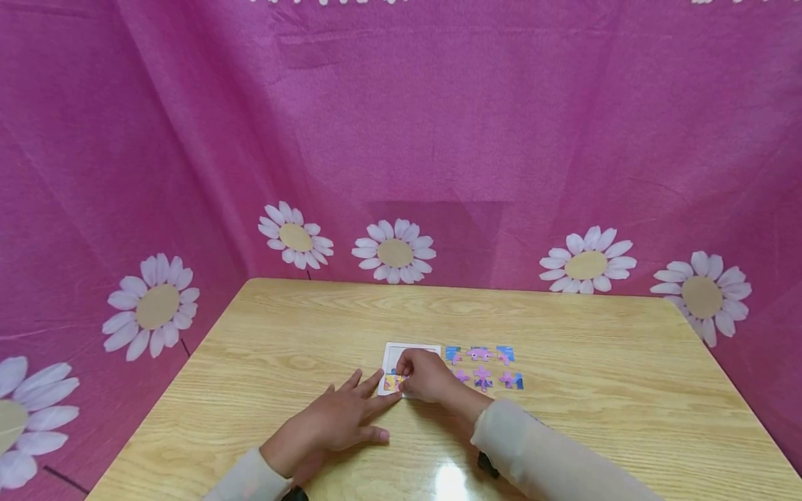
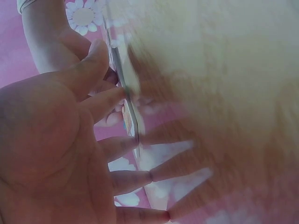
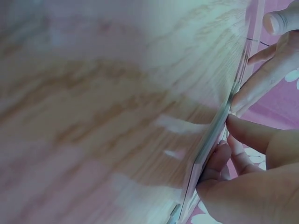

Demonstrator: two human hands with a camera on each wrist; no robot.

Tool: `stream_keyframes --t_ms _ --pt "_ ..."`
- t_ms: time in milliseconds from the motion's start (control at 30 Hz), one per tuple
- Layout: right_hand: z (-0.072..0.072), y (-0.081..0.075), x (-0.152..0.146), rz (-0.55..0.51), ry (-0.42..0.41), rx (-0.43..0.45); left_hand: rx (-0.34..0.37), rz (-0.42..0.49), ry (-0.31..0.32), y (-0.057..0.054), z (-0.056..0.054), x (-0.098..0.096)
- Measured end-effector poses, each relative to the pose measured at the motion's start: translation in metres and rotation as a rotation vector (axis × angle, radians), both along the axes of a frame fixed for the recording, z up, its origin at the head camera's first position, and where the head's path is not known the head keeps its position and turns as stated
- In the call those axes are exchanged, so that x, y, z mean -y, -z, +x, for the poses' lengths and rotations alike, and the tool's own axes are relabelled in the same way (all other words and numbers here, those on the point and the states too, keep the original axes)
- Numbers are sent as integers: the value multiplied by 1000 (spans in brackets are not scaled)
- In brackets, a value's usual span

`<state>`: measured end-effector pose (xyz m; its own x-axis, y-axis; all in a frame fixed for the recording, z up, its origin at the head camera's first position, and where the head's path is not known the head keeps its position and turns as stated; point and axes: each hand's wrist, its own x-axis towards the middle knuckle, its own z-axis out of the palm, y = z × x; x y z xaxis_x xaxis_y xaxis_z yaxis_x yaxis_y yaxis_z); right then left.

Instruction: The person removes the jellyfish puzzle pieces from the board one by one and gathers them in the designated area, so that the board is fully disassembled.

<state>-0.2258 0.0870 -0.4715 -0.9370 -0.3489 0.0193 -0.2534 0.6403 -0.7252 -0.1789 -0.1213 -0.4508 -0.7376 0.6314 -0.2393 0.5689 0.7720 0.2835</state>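
A shallow white-rimmed puzzle tray point(image 1: 388, 353) lies on the table, with a yellow-and-pink puzzle piece point(image 1: 391, 383) in its near left corner. My right hand point(image 1: 427, 376) is over the tray with curled fingers, thumb and forefinger pinching at a puzzle piece beside that corner; the hand mostly hides this piece. In the right wrist view the right thumb point(image 3: 254, 135) meets the tray's edge point(image 3: 205, 149). My left hand point(image 1: 341, 416) lies with spread, straight fingers on the table, fingertips touching the tray's left and near edge. In the left wrist view its palm point(image 2: 46, 140) shows.
Right of the tray, several loose blue-and-pink puzzle pieces point(image 1: 481, 355) lie in two rows. The wood-grain table point(image 1: 301, 327) is glossy and reflects light near its front. A pink cloth point(image 1: 401, 125) with white daisies hangs behind and at the sides.
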Motion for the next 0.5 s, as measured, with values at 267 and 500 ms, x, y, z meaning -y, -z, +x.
stream_keyframes --t_ms 267,500 --pt "1 -1 1 -76 28 36 3 -5 1 -2 1 0" --pt "1 -1 3 -145 53 88 11 0 5 -2 0 0"
